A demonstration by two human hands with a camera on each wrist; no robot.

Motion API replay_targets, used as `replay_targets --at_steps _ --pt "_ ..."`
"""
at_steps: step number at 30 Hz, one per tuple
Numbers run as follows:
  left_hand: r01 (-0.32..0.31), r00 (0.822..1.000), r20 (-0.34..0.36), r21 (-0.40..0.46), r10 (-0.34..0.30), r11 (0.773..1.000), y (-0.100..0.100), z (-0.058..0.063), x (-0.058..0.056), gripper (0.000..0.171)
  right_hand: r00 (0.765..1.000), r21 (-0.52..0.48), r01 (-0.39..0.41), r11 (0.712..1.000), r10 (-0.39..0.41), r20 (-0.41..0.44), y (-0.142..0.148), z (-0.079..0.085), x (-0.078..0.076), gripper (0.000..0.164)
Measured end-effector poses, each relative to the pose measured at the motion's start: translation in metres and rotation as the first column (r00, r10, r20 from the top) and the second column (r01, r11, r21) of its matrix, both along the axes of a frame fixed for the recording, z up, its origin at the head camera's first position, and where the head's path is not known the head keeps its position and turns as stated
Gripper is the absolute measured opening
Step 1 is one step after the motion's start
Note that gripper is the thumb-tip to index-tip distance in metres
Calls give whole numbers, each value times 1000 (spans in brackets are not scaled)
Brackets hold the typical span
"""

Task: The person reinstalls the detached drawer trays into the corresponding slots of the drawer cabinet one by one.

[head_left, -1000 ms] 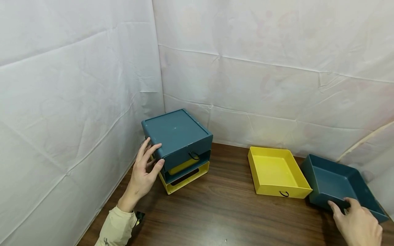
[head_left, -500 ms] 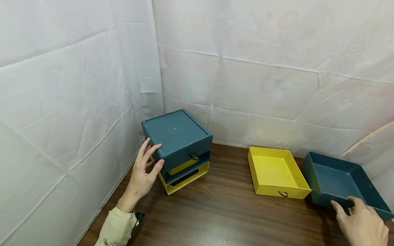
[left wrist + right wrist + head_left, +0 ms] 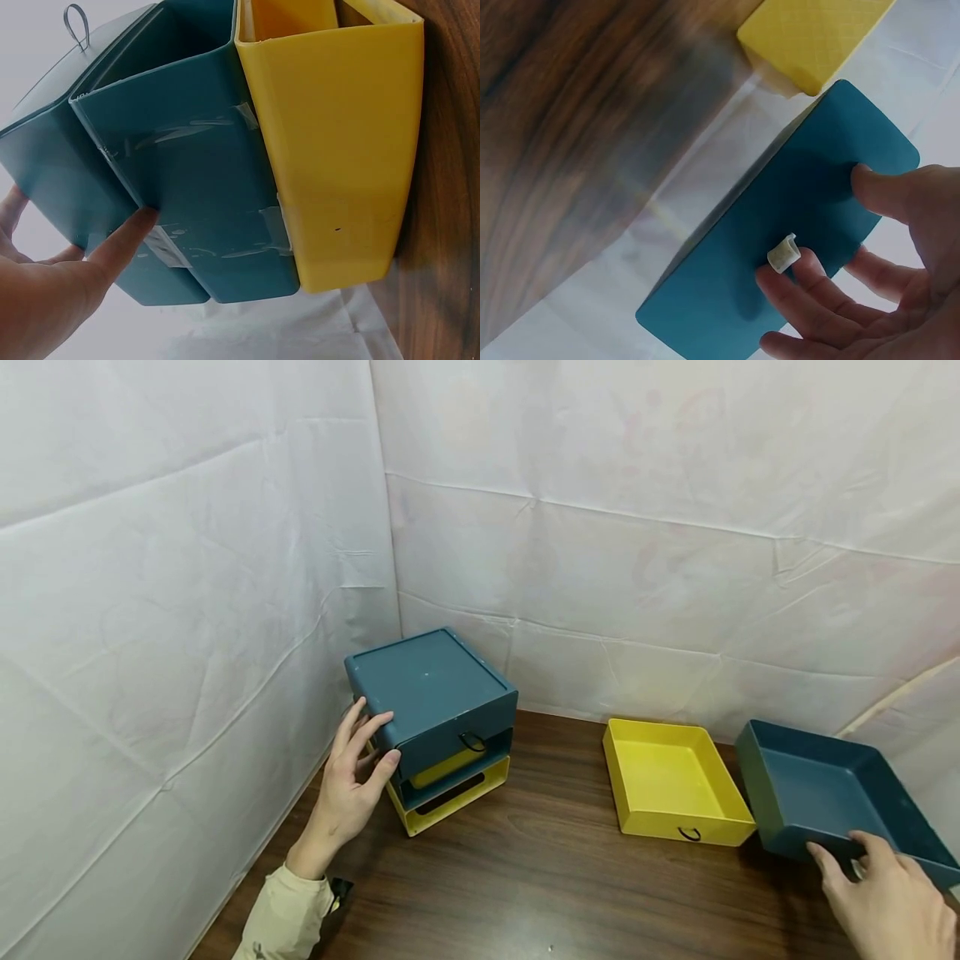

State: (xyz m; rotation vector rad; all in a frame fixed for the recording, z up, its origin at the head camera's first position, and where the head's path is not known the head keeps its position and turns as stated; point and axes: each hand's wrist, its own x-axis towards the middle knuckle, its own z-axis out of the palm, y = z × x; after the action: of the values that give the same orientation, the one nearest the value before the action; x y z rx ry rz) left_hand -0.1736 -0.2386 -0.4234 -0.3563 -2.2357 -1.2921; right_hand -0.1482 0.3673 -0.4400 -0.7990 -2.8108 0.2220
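A stacked drawer unit (image 3: 427,677) with blue and yellow tiers stands at the back left; its top tier has a blue drawer front with a black loop pull (image 3: 472,741), while the lower tiers gape. My left hand (image 3: 345,789) rests on its left side, fingers spread over the top corner and thumb by the front edge. At the far right my right hand (image 3: 888,889) grips the front of a blue drawer (image 3: 821,789). In the right wrist view my fingers are at its pale loop pull (image 3: 784,253), thumb pressing the front panel; white cloth shows between drawer and wood.
A yellow drawer (image 3: 671,777) with a black loop pull lies on the brown wooden table (image 3: 555,868), just left of the blue drawer. White cloth walls (image 3: 600,560) close in the back and left. A small black item (image 3: 341,891) shows by the left cuff.
My right hand has shifted right with the blue drawer, whose back edge now sits higher in the head view. The left hand and the drawer unit look unmoved.
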Motion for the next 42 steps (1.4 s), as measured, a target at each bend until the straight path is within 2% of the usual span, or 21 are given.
replay_targets --at_steps 7,10,18,29,37,42 --pt "0 1000 0 -1 0 1000 0 -1 -1 54 996 32 -73 997 74 -56 -14 7 1 62" --pt "2 1000 -2 1 -2 1000 -1 -1 -1 54 988 32 -110 993 113 -110 -21 10 3 60" --pt "2 1000 -11 0 -2 1000 -1 0 -2 55 942 33 -234 972 235 -238 -38 16 11 54" --pt "4 1000 -4 1 -4 1000 0 1 0 54 905 27 -320 947 314 -286 -64 22 24 55" --pt "6 1000 1 2 -6 1000 0 1 1 54 872 75 -363 929 367 -323 -81 23 36 49" --pt "8 1000 0 3 -8 1000 1 1 0 54 828 106 -410 906 419 -374 -91 21 42 46"
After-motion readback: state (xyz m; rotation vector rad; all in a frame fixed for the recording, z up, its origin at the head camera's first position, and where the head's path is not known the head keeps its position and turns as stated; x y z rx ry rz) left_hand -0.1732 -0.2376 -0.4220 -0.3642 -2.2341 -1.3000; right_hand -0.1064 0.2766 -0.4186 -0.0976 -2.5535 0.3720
